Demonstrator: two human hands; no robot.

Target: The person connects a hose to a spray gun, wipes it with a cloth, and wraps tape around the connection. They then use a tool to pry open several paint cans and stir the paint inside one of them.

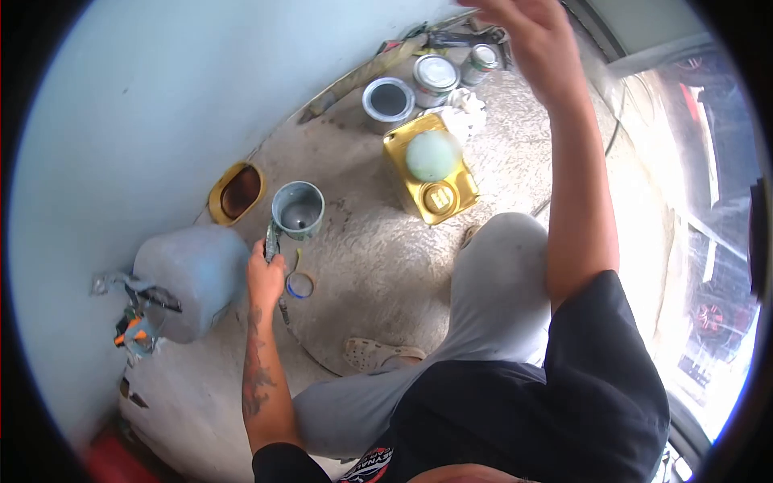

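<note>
My left hand (pixel 267 274) is closed around the handle of a spray gun (pixel 272 240). Its round cup (pixel 298 211) is uncovered, with grey inside, and a thin hose (pixel 310 350) trails from below the grip. Raised at the top right, my right hand (pixel 535 32) appears empty with its fingers apart; some fingertips are cut off by the frame edge. A small blue-edged ring (pixel 300 284) lies on the floor beside my left hand. In front stands a gold rectangular tin (pixel 435 201) with a pale green round object (pixel 432 155) on top.
An open can of dark grey paint (pixel 388 100), a lidded can (pixel 436 76) and a smaller can (pixel 483 60) stand by crumpled white paper (pixel 465 113). At left are a cut yellow container (pixel 238 193) and a bluish plastic jug (pixel 193 274). Clear sheeting (pixel 684 201) hangs at right.
</note>
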